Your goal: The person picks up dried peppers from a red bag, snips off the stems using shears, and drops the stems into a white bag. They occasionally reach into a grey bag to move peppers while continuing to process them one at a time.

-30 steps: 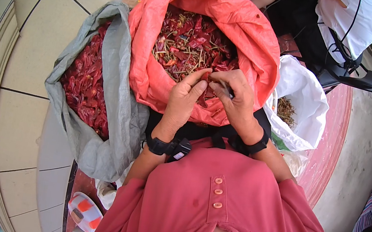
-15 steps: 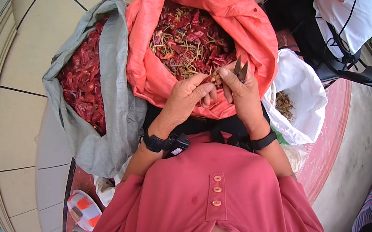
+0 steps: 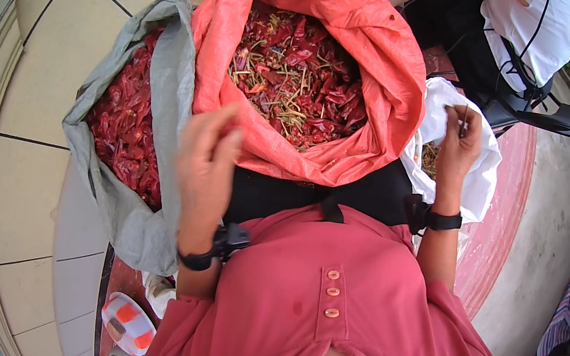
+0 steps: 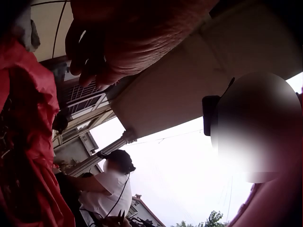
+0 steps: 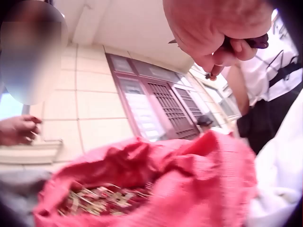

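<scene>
My left hand (image 3: 206,165) is blurred over the edge between the grey sack (image 3: 172,84) and the red sack (image 3: 214,83). At its fingertips a piece of dried red chili (image 5: 35,120) shows in the right wrist view. My right hand (image 3: 459,151) is raised over the white sack (image 3: 480,184) and grips small scissors (image 5: 258,42), mostly hidden in the palm. A small dark bit (image 5: 208,75) shows at its fingertips. Dried red chilies (image 3: 131,130) fill the grey sack. Chilies mixed with pale stems (image 3: 282,79) lie in the red sack.
Brown stems (image 3: 430,159) lie inside the white sack. Another person in a white shirt (image 3: 531,38) sits at the back right, beside a black seat (image 3: 558,122). A white and orange plastic container (image 3: 128,324) is at the lower left. Tiled floor (image 3: 29,195) runs along the left.
My hands were together over the red sack, working on a chili, with scissor blades showing at the right. They have parted: the left moved toward the grey sack, the right over the white sack.
</scene>
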